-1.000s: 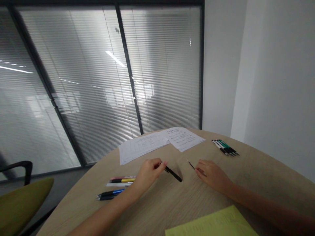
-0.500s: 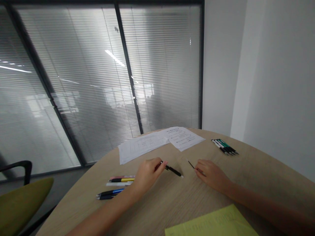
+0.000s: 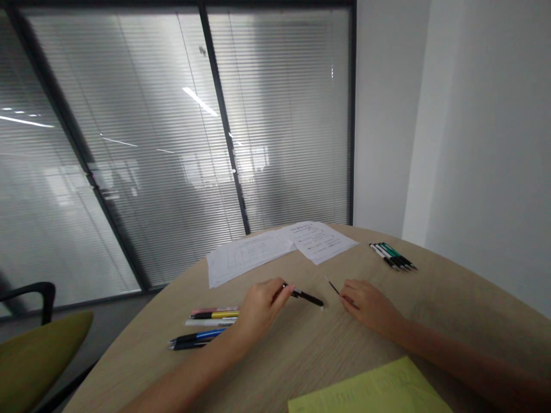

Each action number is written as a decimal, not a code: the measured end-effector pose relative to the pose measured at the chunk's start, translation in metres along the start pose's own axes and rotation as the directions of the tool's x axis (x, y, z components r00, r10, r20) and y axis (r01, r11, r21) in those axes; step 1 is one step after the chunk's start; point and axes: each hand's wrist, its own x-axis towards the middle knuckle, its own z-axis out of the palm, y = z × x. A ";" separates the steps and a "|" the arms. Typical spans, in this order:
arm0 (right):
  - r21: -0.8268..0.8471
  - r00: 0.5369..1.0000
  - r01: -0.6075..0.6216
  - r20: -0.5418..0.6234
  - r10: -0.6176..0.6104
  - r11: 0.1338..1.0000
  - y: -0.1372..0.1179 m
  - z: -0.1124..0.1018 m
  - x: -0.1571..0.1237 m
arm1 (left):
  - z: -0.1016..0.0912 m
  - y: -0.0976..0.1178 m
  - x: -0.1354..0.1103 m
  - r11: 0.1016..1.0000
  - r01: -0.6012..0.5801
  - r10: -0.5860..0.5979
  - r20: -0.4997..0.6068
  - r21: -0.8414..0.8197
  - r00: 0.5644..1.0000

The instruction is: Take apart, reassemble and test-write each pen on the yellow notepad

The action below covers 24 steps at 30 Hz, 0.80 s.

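left hand point(image 3: 260, 303) pinches a black pen point(image 3: 309, 297) near one end; right hand point(image 3: 364, 302) pinches a thin dark rod point(image 3: 333, 286).

The counter point(image 3: 275, 361) shows smooth, matt wood grain. The sheets point(image 3: 245, 258) are matt paper. The held pen point(image 3: 309, 297) looks like smooth plastic. The glass point(image 3: 279, 115) is glossy with reflections, the wall point(image 3: 486, 143) smooth and matt, the chair point(image 3: 43, 355) apparently cloth-covered.

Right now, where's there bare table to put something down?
Bare tabletop lies between your left forearm and the yellow sheet, and between your right forearm and the green and white pens. Crowded: the coloured pens by your left forearm, the printed sheets at the far edge, and the gap between black pen and thin rod.
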 end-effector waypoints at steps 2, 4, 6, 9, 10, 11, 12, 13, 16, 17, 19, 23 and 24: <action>0.002 1.000 0.007 -0.003 -0.007 1.000 0.000 0.001 0.000 | 0.001 0.000 -0.001 1.000 -0.008 0.008 0.003 -0.006 1.000; 0.001 1.000 0.006 -0.007 -0.006 1.000 0.001 0.001 0.000 | 0.002 0.000 -0.001 1.000 -0.009 0.009 0.001 -0.011 1.000; -0.002 1.000 0.004 -0.003 -0.004 1.000 0.001 0.001 0.000 | 0.000 0.001 -0.001 1.000 -0.001 0.001 -0.011 -0.019 1.000; -0.010 1.000 0.007 -0.002 -0.007 1.000 0.001 0.001 0.000 | -0.003 0.002 -0.001 1.000 0.001 -0.002 -0.042 -0.029 0.999; -0.012 1.000 0.013 -0.001 -0.013 1.000 0.001 0.001 0.000 | -0.004 0.003 -0.001 1.000 -0.004 0.003 -0.052 -0.028 0.999; -0.015 1.000 0.015 -0.002 -0.015 1.000 0.001 0.001 0.000 | -0.005 0.003 -0.001 1.000 -0.012 0.010 -0.060 -0.024 0.998; -0.019 1.000 0.015 0.001 -0.015 1.000 0.001 0.000 0.000 | -0.006 0.002 0.000 1.000 -0.020 0.019 -0.066 -0.017 0.998; -0.024 1.000 0.012 0.005 -0.012 1.000 0.001 0.000 0.000 | -0.007 0.002 0.000 1.000 -0.028 0.028 -0.069 -0.007 0.997; -0.028 1.000 0.004 0.013 -0.003 1.000 0.001 0.002 0.000 | -0.010 0.001 0.002 0.998 -0.037 0.040 -0.070 0.048 0.997; -0.024 1.000 0.009 0.015 -0.008 1.000 0.001 0.002 0.000 | -0.011 0.000 0.003 0.997 -0.035 0.040 -0.071 0.072 0.997; -0.014 1.000 0.016 0.016 -0.015 1.000 0.002 0.003 0.000 | -0.014 0.000 0.005 0.992 -0.027 0.036 -0.070 0.120 0.997; 0.032 0.999 0.027 0.016 -0.028 0.999 0.001 -0.001 0.001 | -0.020 0.000 0.008 0.977 -0.026 0.034 -0.034 0.211 0.999; 0.066 0.999 0.046 0.026 -0.048 0.997 0.000 -0.004 0.001 | -0.022 0.000 0.008 0.973 -0.029 0.035 -0.021 0.230 0.999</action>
